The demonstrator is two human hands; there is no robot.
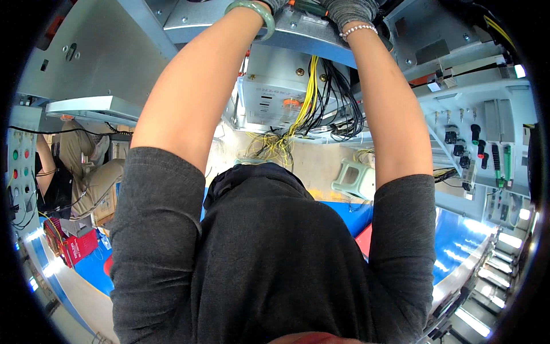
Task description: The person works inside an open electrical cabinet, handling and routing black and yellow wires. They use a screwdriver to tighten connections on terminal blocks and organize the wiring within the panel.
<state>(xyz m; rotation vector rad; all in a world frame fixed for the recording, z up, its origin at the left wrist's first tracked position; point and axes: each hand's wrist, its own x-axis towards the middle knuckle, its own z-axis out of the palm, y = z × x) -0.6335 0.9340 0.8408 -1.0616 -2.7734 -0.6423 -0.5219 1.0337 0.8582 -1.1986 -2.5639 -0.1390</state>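
Observation:
Both my arms reach up to the top edge of the view, over a grey metal cabinet frame (pixel 269 39). Of my left hand (pixel 276 4) only a bit of grey glove shows above a green bangle (pixel 268 22); its fingers are out of view. My right hand (pixel 350 10), in a grey knit glove with a beaded bracelet (pixel 359 31) at the wrist, is cut off at the top, so its fingers do not show. A dark green and orange tool handle (pixel 310 7) lies between the hands, against the right glove; whether it is gripped, I cannot tell.
Below the frame hang yellow cables (pixel 310 94) and black cables (pixel 348 109). A pale green stool (pixel 354 179) stands on the floor. Another person (pixel 86 166) sits at the left near a red box (pixel 80 247). A panel (pixel 492 143) with switches is at the right.

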